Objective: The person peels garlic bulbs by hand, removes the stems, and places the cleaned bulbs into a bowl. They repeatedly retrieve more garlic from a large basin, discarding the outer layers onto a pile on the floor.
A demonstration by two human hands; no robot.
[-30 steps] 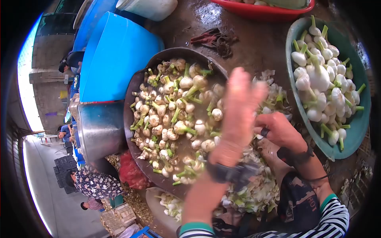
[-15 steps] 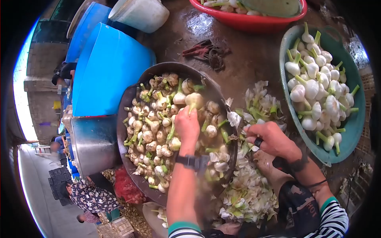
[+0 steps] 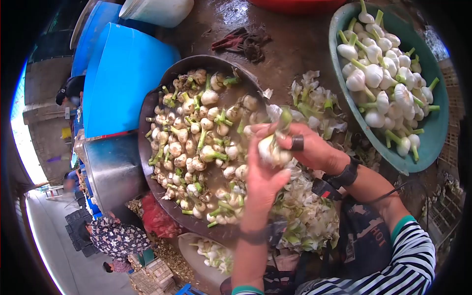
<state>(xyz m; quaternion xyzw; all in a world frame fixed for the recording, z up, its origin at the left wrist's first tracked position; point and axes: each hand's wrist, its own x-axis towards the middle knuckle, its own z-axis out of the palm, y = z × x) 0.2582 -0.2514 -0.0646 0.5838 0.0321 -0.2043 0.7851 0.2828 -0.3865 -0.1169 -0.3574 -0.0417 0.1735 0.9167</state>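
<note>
Fingers of our left hand point(image 3: 262, 187) curl round a garlic bulb point(image 3: 270, 151), while those of our right hand point(image 3: 312, 150) close on it beside its green stem point(image 3: 284, 120). We likely cup it from the left so it stays steady under the right hand's grip. Blur and overlap hide the right fingertips; we cannot tell whether they pinch anything else, nor what the dark band point(image 3: 297, 143) on one finger is.

Under our hands lie loose skins point(image 3: 309, 216), where anything dropped would land. Just left, a wide pan point(image 3: 145, 147) holds dirt-marked bulbs point(image 3: 175, 148), presumably kept within easy reach; cloudy water hides its bottom. To the right, a green basin point(image 3: 427, 155) holds whiter bulbs point(image 3: 373, 76), apparently set apart so the two lots don't mix.

Farther left, a blue tub point(image 3: 128, 83) stands by a metal pot point(image 3: 115, 167); we cannot see into either. On the far side, a red tub point(image 3: 300, 5) is mostly cut off. Well past the pan, a person point(image 3: 118, 238) in a flowered top shows small and sideways, hands hard to make out.
</note>
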